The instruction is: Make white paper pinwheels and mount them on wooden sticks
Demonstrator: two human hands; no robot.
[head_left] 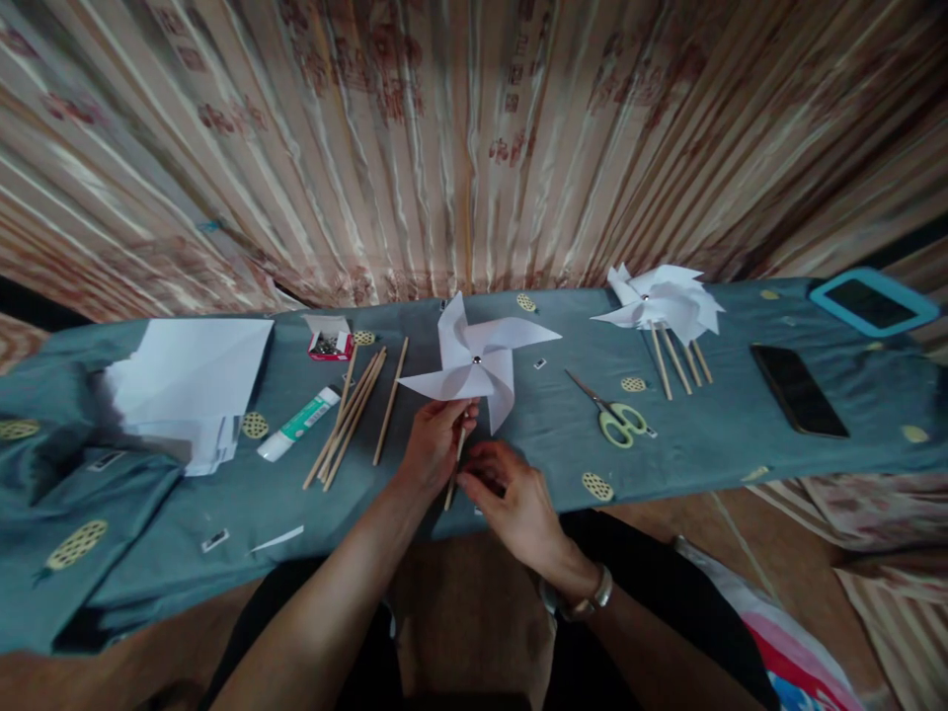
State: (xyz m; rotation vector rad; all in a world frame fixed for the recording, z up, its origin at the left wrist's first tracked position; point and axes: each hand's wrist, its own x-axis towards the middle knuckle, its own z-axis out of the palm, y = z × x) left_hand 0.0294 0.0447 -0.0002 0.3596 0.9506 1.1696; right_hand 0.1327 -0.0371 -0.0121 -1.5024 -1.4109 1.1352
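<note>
A white paper pinwheel (451, 370) with a shiny pin at its centre stands over the middle of the table. My left hand (436, 439) is closed around its wooden stick (451, 491), just beneath the blades. Beside the lower part of that stick is my right hand (511, 489), fingers loosely bent, with a gap between thumb and forefinger. Its thumb tip is very near the stick; whether they touch I cannot tell. Loose wooden sticks (355, 420) lie left of my hands. Green-handled scissors (620, 423) rest to the right.
White paper sheets (207, 360), a glue stick (300, 423) and a small red box of pins (330, 341) lie at left. Several pinwheels (677, 306) are stacked at right, near a black phone (798, 390) and a blue-framed tablet (874, 301). A paper scrap (278, 539) lies near the front edge.
</note>
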